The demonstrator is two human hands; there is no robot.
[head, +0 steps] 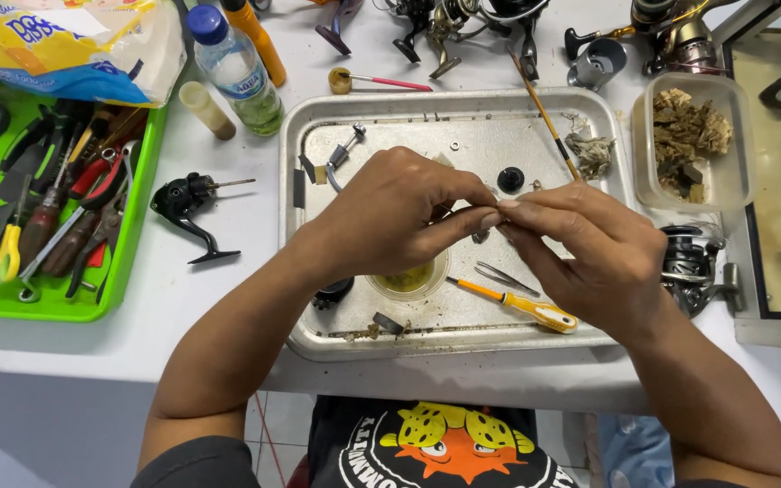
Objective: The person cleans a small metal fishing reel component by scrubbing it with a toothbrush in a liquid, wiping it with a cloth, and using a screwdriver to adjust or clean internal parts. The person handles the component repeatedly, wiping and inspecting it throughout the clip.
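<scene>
Tiny part, mostly hidden, pinched between left hand (390, 212) and right hand (589, 248) grips.

left hand (390, 217), right hand (589, 253), fingertips pinched together

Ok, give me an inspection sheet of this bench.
Surface: white table, metal tray in the middle.
Job's things: something small pinched between both hands, too small to tell.
Clutter: screwdriver, tweezers, cup in tray; green tool tray, bottle, reels around.
Hands: left hand and right hand meet fingertip to fingertip over the tray.
Cables: nothing seen.
Surroundings: tiled floor below.
</scene>
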